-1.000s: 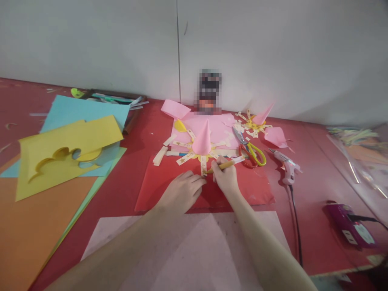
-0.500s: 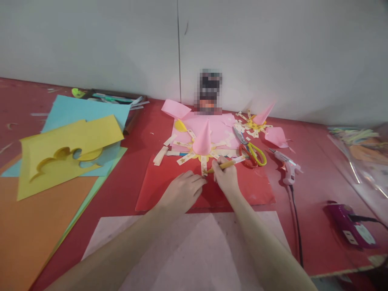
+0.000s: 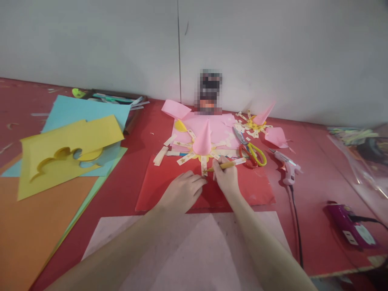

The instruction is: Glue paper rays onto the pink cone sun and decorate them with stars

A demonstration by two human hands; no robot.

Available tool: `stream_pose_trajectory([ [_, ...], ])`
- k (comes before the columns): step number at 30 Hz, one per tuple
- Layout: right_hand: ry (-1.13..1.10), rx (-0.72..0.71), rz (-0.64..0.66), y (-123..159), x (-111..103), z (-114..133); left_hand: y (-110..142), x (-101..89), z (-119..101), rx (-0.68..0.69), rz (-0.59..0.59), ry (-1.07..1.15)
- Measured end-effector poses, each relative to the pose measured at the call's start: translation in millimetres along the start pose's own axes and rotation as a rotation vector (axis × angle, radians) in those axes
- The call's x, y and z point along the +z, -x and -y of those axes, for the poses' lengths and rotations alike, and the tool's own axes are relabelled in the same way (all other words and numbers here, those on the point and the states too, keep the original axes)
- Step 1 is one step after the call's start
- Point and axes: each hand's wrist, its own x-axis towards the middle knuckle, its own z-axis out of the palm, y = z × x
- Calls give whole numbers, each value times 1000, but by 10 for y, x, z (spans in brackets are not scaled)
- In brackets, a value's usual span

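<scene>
My right hand [image 3: 226, 178] is closed around a gold-coloured pen [image 3: 227, 165], its tip on a star at the lower end of a pale paper strip [image 3: 204, 165]. Curled fingers of my left hand [image 3: 185, 186] hold that strip's lower end; the exact grip is partly hidden. The strip is one of several fanning out from a yellow paper base [image 3: 197, 155] under an upright pink paper cone [image 3: 203, 139]. Some strips bear stars and small writing. All this lies partly over a red board [image 3: 169, 182] and pink paper sheets [image 3: 224, 121].
Scissors [image 3: 257, 154] and a corded glue gun [image 3: 287, 165] lie to the right, near a second pink cone [image 3: 264, 115]. A purple power socket box [image 3: 348, 226] sits further right. Coloured sheets [image 3: 54, 210] cover the left, with a pen tray [image 3: 130, 121] behind.
The pen and my right hand have shifted very slightly at the star. My left hand stays in place. At the far right, a dark blurred shape has appeared over the plastic-wrapped materials.
</scene>
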Motion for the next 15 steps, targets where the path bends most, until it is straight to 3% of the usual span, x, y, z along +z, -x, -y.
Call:
stream_pose_trajectory([
  [15,-43,-1,54,-2,-1,-19,6,-8,-1,-17,9,12],
])
